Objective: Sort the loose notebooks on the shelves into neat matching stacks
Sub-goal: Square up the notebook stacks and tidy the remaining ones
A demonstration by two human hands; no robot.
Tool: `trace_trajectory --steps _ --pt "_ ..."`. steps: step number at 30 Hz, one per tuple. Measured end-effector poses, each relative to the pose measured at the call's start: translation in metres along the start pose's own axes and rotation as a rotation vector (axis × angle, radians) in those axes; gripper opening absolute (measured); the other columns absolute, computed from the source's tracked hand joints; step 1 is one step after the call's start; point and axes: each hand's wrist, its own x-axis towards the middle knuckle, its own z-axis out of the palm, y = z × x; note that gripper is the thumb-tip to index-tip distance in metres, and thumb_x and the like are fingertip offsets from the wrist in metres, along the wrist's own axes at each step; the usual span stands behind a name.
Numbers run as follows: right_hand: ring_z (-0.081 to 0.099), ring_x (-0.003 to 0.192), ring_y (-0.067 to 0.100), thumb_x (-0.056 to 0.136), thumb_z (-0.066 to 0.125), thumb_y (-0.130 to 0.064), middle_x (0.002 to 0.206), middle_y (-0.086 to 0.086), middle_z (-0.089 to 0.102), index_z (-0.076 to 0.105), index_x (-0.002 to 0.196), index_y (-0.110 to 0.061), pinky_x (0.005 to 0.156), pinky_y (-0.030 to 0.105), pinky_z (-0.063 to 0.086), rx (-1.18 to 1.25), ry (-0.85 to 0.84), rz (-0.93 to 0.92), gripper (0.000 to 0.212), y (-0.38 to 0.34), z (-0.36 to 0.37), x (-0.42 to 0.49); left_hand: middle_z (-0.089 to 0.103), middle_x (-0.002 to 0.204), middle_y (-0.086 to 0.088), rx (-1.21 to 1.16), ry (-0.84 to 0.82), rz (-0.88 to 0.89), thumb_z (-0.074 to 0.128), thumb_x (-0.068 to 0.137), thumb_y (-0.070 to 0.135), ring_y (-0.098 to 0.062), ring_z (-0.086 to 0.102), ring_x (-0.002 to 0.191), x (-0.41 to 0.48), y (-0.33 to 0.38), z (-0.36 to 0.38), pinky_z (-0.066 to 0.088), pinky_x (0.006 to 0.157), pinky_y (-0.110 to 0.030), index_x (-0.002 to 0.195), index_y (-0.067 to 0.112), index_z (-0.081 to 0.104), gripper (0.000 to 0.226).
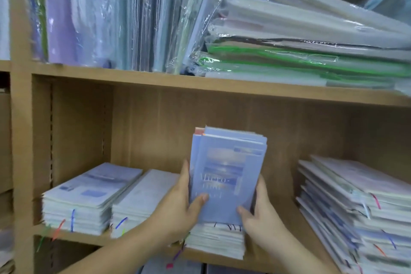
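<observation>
Both hands (pixel 182 204) gripping upright notebooks (pixel 226 176), long axis vertical

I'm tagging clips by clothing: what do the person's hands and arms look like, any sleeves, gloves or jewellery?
The left hand and right hand are bare: no gloves, rings or watch show. The forearms are bare too, no sleeve in view.

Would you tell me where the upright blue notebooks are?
Head view, centre: the blue notebooks stand above the middle stack on the lower shelf, held between left hand and right hand.
</observation>
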Motion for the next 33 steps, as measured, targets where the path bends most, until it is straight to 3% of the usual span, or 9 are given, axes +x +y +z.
trace_trajectory --steps 4,8,12,15,18,20,26,31,33 --pt "0.045 0.133 -0.006 0.098 0.053 0.001 0.144 -0.02 0.048 0.024 0.15 -0.036 0.112 0.025 0.039 0.001 0.022 -0.024 0.069 0.009 0.007 0.002 0.047 0.149 0.026 0.091 -0.01 0.027 0.051 0.093 0.059 -0.004 0.053 0.132 -0.002 -0.008 0.0 0.05 0.106 -0.039 0.159 0.045 -0.009 0.091" --pt "0.05 0.132 -0.002 0.101 0.055 -0.013 0.137 -0.026 0.055 0.03 0.149 -0.034 0.113 0.033 0.041 0.038 0.07 0.002 0.057 0.019 0.012 0.002 0.023 0.163 0.018 0.193 -0.039 0.007 0.045 0.097 0.057 -0.009 0.04 0.143 -0.004 -0.01 0.006 0.041 0.113 -0.035 0.157 0.031 -0.024 0.095" --pt "0.05 0.131 -0.004 0.097 0.061 -0.017 0.143 -0.033 0.048 0.006 0.154 -0.051 0.119 0.043 0.035 0.04 0.151 0.009 0.086 0.023 0.011 0.005 0.055 0.143 0.024 0.017 -0.02 -0.034 0.057 0.089 0.057 -0.001 0.054 0.131 0.004 -0.017 -0.007 0.048 0.109 -0.041 0.16 0.043 0.012 0.086" --pt "0.051 0.133 0.002 0.097 0.057 -0.024 0.15 -0.023 0.047 0.014 0.157 -0.047 0.115 0.045 0.04 -0.062 0.149 -0.033 0.078 0.021 0.015 0.003 0.066 0.13 0.022 -0.009 0.067 -0.015 0.059 0.094 0.038 0.0 0.062 0.12 -0.004 -0.013 -0.004 0.054 0.102 -0.038 0.152 0.042 0.038 0.062" --pt "0.047 0.129 -0.01 0.1 0.05 -0.02 0.151 -0.024 0.041 0.012 0.154 -0.046 0.104 0.012 0.038 -0.167 0.147 -0.082 0.071 0.016 0.02 -0.001 0.047 0.153 0.015 0.172 0.081 0.015 0.048 0.103 0.039 -0.003 0.051 0.132 -0.012 -0.013 0.01 0.046 0.107 -0.03 0.163 0.03 0.005 0.074" --pt "0.047 0.123 -0.015 0.102 0.047 -0.01 0.145 -0.026 0.042 0.011 0.151 -0.045 0.092 0.0 0.036 -0.179 0.116 -0.061 0.07 0.017 0.02 -0.004 0.044 0.154 0.01 0.264 0.045 -0.008 0.041 0.105 0.043 -0.01 0.05 0.131 -0.015 -0.015 0.014 0.044 0.104 -0.027 0.159 0.027 -0.018 0.082" --pt "0.037 0.125 -0.023 0.101 0.048 -0.009 0.147 -0.031 0.032 -0.002 0.152 -0.045 0.092 -0.004 0.031 -0.236 -0.007 -0.007 0.08 0.022 0.012 -0.006 0.055 0.146 0.007 0.591 -0.123 0.004 0.032 0.097 0.043 -0.016 0.051 0.127 -0.016 -0.019 0.011 0.025 0.118 -0.038 0.147 0.017 -0.043 0.094" --pt "0.037 0.136 -0.01 0.101 0.05 -0.006 0.151 -0.026 0.036 0.005 0.153 -0.047 0.115 0.021 0.032 -0.173 -0.006 -0.014 0.08 0.016 0.008 -0.004 0.041 0.155 0.012 0.457 -0.146 -0.051 0.043 0.104 0.037 -0.015 0.042 0.136 -0.012 -0.005 0.003 0.024 0.12 -0.041 0.149 0.031 -0.039 0.094" --pt "0.037 0.133 -0.017 0.102 0.049 -0.008 0.147 -0.035 0.037 0.011 0.15 -0.052 0.112 0.014 0.033 -0.132 -0.005 -0.012 0.075 0.002 -0.001 -0.005 0.043 0.15 0.018 0.315 -0.144 -0.048 0.045 0.105 0.038 -0.01 0.047 0.129 -0.011 0.011 -0.004 0.037 0.109 -0.03 0.152 0.04 -0.032 0.091"
